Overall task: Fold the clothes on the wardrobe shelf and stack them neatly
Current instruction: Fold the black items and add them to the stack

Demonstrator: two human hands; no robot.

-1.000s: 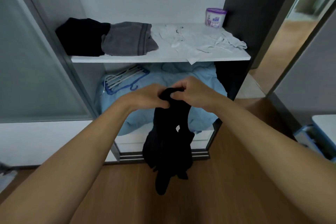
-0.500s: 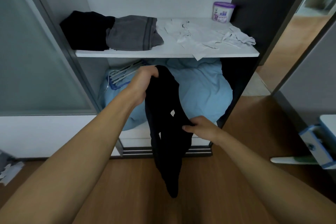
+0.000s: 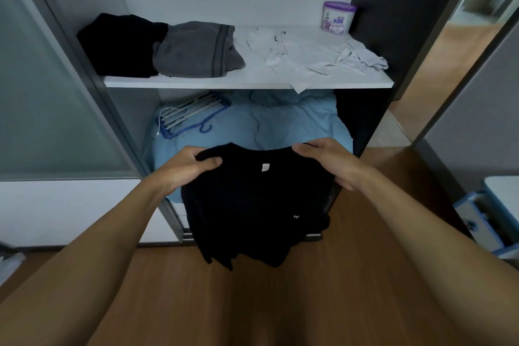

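At the wardrobe front, head view: a black shirt hangs spread between both hands, in the air before the lower compartment and below the shelf, with its hem dangling over the wooden floor.
Left hand: grips one shoulder of the shirt, thumb on top and fingers curled under the cloth.
Right hand: holds the other shoulder, fingers wrapped over the edge.
Handling: likely light, limp and neither slippery nor fragile. It will sag wherever it is unsupported, so the shoulders either side of the collar are the sensible hold, and a flat surface would help the fold.
Shelf load: a black pile and a grey garment touch at the left. A crumpled white garment covers the middle and right, one corner hanging over the front edge. A purple tub stands at the back right.
Open room: only a narrow bare strip between grey and white. A blue duvet carrying hangers fills the compartment below. The sliding door bounds the opening on the left, a dark panel on the right.
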